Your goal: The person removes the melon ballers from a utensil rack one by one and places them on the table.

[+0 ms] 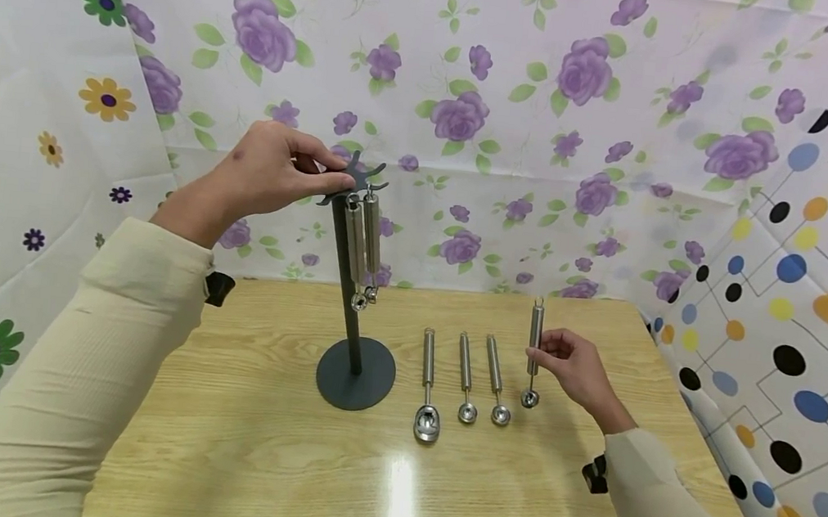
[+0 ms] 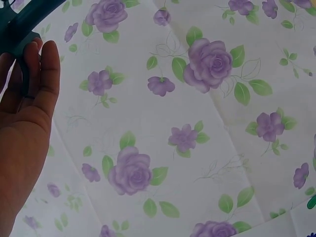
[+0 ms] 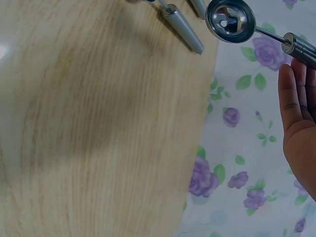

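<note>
Head view: my left hand (image 1: 274, 171) pinches the rack (image 1: 358, 180) top; my right hand (image 1: 573, 369) pinches a scoop (image 1: 534, 347) upright above the counter (image 1: 279, 444). Left wrist: rack mostly cut off. Right wrist: scoop handle cropped, fingers beside it.

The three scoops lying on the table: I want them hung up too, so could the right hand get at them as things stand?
Probably yes, once freed. The right hand already pinches a scoop upright, just beside the three lying scoops. Nothing stands between them on the table; the stand is farther left.
</note>
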Tool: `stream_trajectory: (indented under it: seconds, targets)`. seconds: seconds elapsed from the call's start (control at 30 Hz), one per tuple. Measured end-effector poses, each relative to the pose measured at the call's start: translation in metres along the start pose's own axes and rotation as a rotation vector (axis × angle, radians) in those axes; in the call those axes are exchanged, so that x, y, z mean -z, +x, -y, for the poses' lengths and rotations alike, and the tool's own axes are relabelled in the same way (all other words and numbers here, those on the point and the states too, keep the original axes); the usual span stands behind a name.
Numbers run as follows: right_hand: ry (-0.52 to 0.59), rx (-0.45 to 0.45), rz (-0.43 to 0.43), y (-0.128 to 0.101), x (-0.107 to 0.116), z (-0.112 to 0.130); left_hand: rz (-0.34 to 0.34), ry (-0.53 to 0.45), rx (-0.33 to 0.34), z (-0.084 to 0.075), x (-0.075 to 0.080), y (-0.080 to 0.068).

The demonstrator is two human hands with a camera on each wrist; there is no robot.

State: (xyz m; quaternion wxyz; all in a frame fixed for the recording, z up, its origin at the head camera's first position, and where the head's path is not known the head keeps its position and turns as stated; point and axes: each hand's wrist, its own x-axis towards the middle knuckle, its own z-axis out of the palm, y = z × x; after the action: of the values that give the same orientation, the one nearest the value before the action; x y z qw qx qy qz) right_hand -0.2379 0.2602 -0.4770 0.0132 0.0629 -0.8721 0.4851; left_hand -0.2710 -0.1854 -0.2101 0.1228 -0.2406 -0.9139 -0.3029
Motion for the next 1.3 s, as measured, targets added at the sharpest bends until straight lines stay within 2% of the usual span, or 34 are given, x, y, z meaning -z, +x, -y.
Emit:
stream_trajectory:
  seconds: [0.3,0.6,0.97,1.3]
  targets:
    - [-0.002,-0.014,-0.004,-0.001,-0.004,-0.016,-0.026,-0.027,-0.006,0.002,-0.002,0.000]
    - [0.021,-0.078,-0.011,0.000,-0.011,-0.033,-0.026,-0.058,-0.002,0.001,-0.004,-0.001]
    - [0.075,-0.136,0.000,0.007,-0.019,-0.051,-0.038,-0.093,0.033,0.002,-0.005,-0.004]
    - [0.084,-0.165,0.018,0.019,-0.029,-0.061,-0.046,-0.097,0.033,0.001,-0.005,-0.004]
